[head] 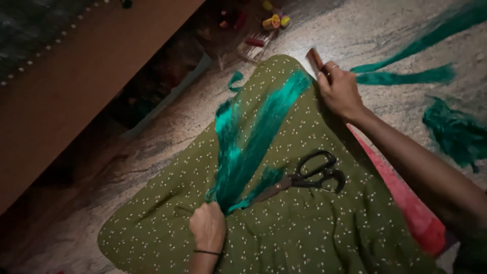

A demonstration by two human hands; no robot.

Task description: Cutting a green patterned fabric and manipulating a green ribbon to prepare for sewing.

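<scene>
The bundle of teal threads lies lengthwise on the olive dotted fabric that covers the person's lap. Its near end is gathered in the left hand, which is closed in a fist around the strands. From that grip the bundle fans upward and away, widening to a glossy band that ends near the right hand.

The threads are bright teal with a silky sheen (a short side tuft branches off just beside the scissors).

The right hand rests at the far edge of the fabric, fingers curled tight around a small brown comb, just beside the bundle's far end; whether comb and threads touch cannot be determined.

Black-handled scissors lie flat on the fabric between the two hands, blades pointing toward the left hand.

More loose teal strands lie on the speckled floor beyond the right arm. Yellow thread spools sit farther off.
</scene>
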